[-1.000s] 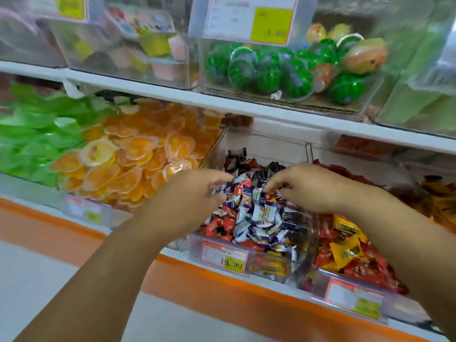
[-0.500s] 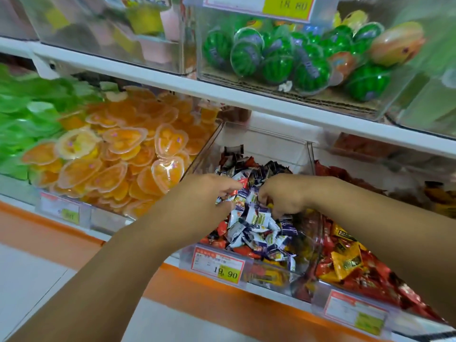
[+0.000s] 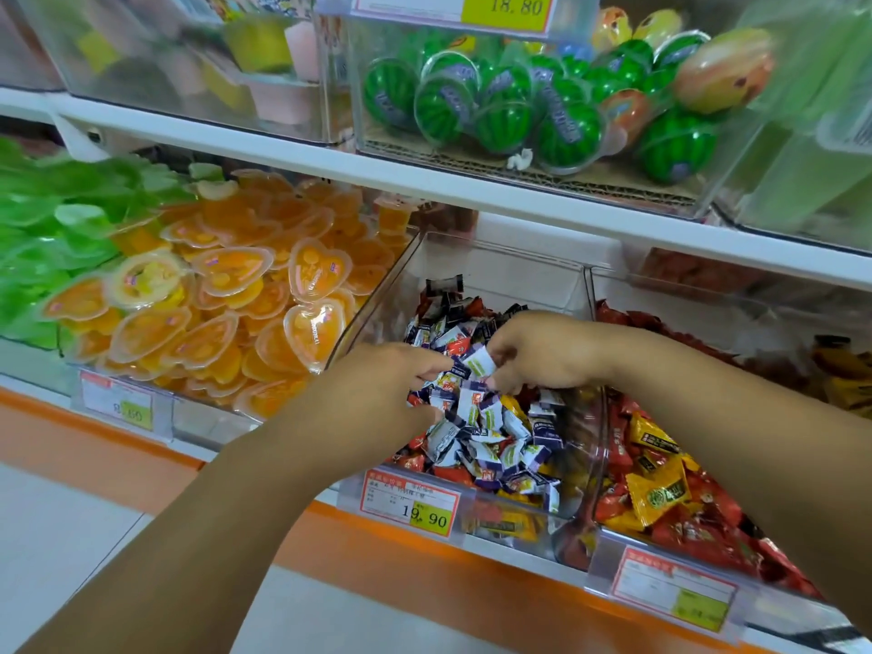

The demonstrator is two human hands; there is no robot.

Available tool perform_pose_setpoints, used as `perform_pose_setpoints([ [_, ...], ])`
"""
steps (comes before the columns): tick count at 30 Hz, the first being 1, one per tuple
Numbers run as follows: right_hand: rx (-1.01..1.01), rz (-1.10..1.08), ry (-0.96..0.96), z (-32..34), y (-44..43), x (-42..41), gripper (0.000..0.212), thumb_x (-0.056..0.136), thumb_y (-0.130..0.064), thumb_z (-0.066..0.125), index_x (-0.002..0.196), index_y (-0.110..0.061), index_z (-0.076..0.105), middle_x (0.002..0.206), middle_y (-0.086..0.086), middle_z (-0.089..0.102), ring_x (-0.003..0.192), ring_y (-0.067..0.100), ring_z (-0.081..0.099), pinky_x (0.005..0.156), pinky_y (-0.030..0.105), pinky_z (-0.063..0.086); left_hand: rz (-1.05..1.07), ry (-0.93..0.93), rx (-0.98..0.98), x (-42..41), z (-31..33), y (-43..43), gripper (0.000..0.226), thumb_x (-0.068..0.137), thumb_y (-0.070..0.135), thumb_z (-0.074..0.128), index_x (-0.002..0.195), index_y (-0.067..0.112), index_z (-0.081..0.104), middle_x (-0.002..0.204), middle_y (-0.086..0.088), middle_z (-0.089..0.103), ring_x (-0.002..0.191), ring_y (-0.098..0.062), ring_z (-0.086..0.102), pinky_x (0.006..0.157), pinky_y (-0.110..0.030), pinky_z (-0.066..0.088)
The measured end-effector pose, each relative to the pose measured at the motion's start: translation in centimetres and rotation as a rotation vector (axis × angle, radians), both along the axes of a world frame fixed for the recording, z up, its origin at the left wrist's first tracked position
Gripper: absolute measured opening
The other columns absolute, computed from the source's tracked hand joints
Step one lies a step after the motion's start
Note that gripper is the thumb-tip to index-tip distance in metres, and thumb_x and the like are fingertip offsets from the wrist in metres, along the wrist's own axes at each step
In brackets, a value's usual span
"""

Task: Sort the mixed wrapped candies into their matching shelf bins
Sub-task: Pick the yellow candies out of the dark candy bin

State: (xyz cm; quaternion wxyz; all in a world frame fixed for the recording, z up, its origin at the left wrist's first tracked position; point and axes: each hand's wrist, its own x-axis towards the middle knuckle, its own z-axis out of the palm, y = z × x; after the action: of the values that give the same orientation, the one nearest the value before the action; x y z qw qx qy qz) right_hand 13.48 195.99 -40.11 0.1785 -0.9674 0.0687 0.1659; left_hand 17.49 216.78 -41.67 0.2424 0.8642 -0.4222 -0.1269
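Upper tag (image 3: 454, 6) 18.80; bin tag (image 3: 408, 502) 19.90

Single head-worn wide-angle view, looking forward and down at close range into the clear middle bin (image 3: 514, 276) of wrapped candies (image 3: 490, 436), with the left hand (image 3: 377, 394) and right hand (image 3: 547, 351) entering the frame from the bottom edge, the white upper shelf (image 3: 424, 181) crossing above and the floor (image 3: 71, 535) at lower left.
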Motion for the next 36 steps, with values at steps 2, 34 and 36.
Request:
perform_pose_setpoints([
  [2,0.015,-0.018,-0.010,0.4,0.0,-0.1,0.022,0.090,-0.028,0.065,0.093,-0.006,0.069,0.080,-0.001,0.070,0.068,0.007,0.060,0.063,0.022,0.044,-0.001,-0.001,-0.011,0.0,0.0,-0.1,0.052,0.091,0.026,0.063,0.136,0.045,0.044,0.135,0.017,0.053,0.117,0.001,0.053,0.100,-0.026,0.046],
  [34,0.335,-0.019,-0.031,4.3,1.9,-1.5,0.031,0.088,-0.013,0.068,0.117,-0.017,0.058,0.094,0.004,0.072,0.081,0.014,0.066,0.073,0.023,0.052,0.133,0.124,-0.160,-0.2,0.4,-0.4,0.008,0.099,0.028,0.048,0.101,0.021,0.050,0.090,-0.002,0.067,0.071,-0.004,0.065,0.073,-0.047,0.056],
  [36,-0.078,0.082,0.169,4.4,1.4,-1.2,0.041,0.088,-0.023,0.068,0.127,-0.020,0.057,0.108,-0.004,0.065,0.090,0.009,0.060,0.080,0.023,0.046,0.180,0.146,-0.190,-0.5,1.0,0.1,0.016,0.100,0.030,0.045,0.098,0.015,0.047,0.087,-0.008,0.065,0.057,0.002,0.061,0.065,-0.046,0.054],
])
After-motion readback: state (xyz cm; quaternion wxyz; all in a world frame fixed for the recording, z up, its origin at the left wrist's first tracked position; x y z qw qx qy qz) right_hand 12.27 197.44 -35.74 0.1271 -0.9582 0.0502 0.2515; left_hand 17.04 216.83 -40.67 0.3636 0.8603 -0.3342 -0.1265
